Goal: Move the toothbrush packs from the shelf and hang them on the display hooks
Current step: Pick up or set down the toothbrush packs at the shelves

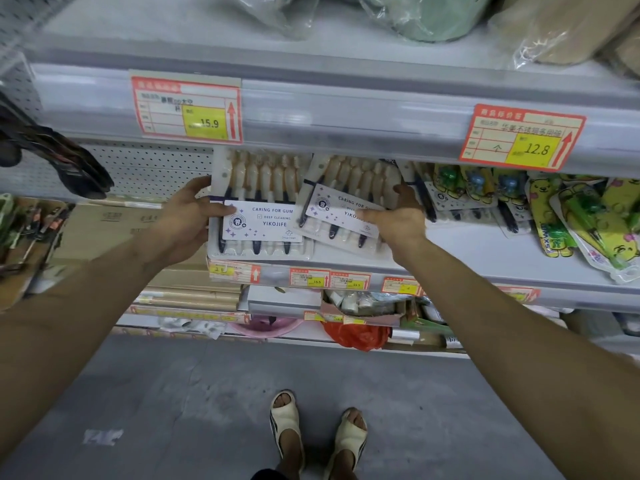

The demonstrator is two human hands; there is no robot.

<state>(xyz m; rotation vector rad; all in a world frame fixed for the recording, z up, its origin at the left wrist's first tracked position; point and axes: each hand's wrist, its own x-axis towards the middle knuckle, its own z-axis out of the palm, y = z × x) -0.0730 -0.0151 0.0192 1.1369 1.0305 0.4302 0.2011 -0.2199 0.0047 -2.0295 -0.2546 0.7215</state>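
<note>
Fingers [199, 185] and thumb of left hand [183, 220] pinching left toothbrush pack [263, 188] at its 9 o'clock edge; right hand [398, 220] likewise pinching tilted right toothbrush pack [349, 181] at 3 o'clock. Packs touching, at front of shelf [485, 251].

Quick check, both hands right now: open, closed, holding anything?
Left hand: grips the left toothbrush pack by its left edge.
Right hand: pinches the tilted toothbrush pack beside it.
</note>
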